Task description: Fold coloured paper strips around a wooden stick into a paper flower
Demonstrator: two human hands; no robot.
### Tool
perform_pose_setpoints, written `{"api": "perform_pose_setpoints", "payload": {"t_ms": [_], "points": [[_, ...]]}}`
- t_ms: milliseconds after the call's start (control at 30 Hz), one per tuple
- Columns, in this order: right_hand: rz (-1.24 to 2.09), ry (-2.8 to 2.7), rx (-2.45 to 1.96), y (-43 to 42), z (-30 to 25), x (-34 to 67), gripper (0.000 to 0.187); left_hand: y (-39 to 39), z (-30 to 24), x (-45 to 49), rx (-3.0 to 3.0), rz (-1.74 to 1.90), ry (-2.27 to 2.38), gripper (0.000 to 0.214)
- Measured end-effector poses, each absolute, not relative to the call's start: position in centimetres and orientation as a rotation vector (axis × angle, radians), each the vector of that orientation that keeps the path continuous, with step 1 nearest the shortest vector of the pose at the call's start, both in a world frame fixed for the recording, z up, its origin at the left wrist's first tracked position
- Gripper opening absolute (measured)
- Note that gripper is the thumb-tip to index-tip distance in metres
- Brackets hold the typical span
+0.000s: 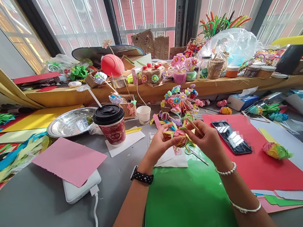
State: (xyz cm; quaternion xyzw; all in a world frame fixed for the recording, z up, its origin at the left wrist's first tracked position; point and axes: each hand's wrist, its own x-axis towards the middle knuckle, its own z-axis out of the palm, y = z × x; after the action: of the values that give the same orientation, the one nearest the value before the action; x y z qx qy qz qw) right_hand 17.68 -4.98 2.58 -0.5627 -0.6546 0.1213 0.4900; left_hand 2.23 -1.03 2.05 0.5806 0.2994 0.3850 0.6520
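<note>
Between my hands is a small round craft piece (181,140) with a brownish base and yellow, green and pink paper strips standing up from it. My left hand (160,144) has its thumb and fingers closed round the left side of this piece. On the other side, my right hand (205,137) is closed on a thin, light stick-like thing (195,126), with its fingertips at the strips; what the stick is I cannot make out. Just below lie scissors (199,155) on a glossy green sheet (187,203). White paper (172,159) lies under the craft piece.
A lidded coffee cup (111,129) and a small paper cup (144,114) stand ahead. Left are a power bank (75,193) under pink paper (70,161) and a metal tray (57,131). Right, a phone (231,137) lies on red paper (273,167) near a paper flower (276,150).
</note>
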Motion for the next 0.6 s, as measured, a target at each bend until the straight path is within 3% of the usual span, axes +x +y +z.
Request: {"api": "perform_pose_setpoints", "payload": {"t_ms": [200, 400, 600], "points": [[0.266, -1.659, -1.342, -5.0, 2.6, 17.8, 0.019, -1.2, 2.1, 2.5, 1.326, 0.934, 0.684, 0.066], [0.035, -1.593, -1.391, -5.1, 2.6, 17.9, 0.016, -1.7, 1.5, 3.2, 1.359, 0.961, 0.521, 0.088], [0.031, -1.576, -1.374, -5.2, 2.7, 17.9, 0.018, -1.7, 1.3, 3.4, 1.487, 1.075, 0.551, 0.049]]}}
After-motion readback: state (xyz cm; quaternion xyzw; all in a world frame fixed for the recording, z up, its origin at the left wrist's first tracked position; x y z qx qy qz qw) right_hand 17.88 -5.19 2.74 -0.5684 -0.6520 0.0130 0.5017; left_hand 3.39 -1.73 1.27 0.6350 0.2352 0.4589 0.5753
